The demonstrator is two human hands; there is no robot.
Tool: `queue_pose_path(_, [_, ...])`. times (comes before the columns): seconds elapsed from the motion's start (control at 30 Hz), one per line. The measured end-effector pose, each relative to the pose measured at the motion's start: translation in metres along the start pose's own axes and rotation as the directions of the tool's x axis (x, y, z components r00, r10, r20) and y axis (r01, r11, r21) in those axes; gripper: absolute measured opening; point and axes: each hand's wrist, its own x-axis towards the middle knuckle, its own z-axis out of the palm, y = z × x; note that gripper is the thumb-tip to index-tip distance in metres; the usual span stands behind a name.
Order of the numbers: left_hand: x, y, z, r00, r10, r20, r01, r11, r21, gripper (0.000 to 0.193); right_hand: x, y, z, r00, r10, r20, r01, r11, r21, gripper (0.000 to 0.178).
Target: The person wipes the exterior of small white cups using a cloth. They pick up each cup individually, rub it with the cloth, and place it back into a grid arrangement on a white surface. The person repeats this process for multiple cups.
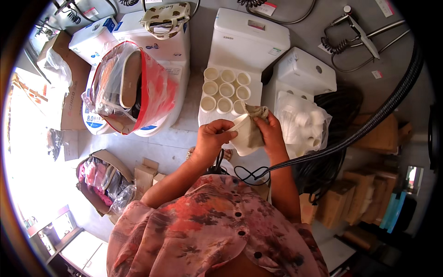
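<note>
A: Where to look for the pale cup?

B: Up between both hands, near the front of the middle toilet.

A: And the left hand?

B: Closed on the cup's rim, in a pinch of thumb and fingers. Probably held by the edge to steady the cup and leave most of the wall free.

A: The right hand?

B: Gripping a grey-brown cloth against the cup's other side, likely bunched for a firmer hold. Whether tucked inside the mouth too, cannot tell.

A: Why nine cups in three rows?

B: Stood mouth up on the middle toilet, perhaps for a level spot within easy reach, and spaced neatly to keep from tipping. One partly hidden by the cloth.

A: Off to the right?

B: A clear bag of white pieces on the next toilet, maybe bagged to keep loose things together. Contents too blurred to name.

A: To the left?

B: A red-edged bag, mouth open, resting across neighbouring toilets, possibly to stay off the floor.
</note>
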Motion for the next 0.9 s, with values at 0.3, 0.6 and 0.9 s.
queue_pose_path(0.3, [-0.027, 0.027, -0.031, 0.964, -0.035, 0.264, 0.117, 0.947, -0.299, 0.013, -0.059, -0.031, 0.055, 0.998, -0.015, 0.066, -0.004, 0.960, 0.281, 0.038])
queue_pose_path(0.6, [-0.047, 0.018, -0.032, 0.869, -0.087, 0.486, 0.293, 0.884, -0.365, 0.013, -0.080, -0.005, 0.049, 0.964, 0.041, -0.263, 0.124, 0.805, 0.581, 0.030])
queue_pose_path(0.9, [-0.070, 0.040, -0.024, 0.765, -0.121, 0.632, 0.273, 0.951, -0.148, 0.025, -0.131, -0.008, 0.058, 0.946, 0.134, -0.297, 0.070, 0.807, 0.587, 0.028])
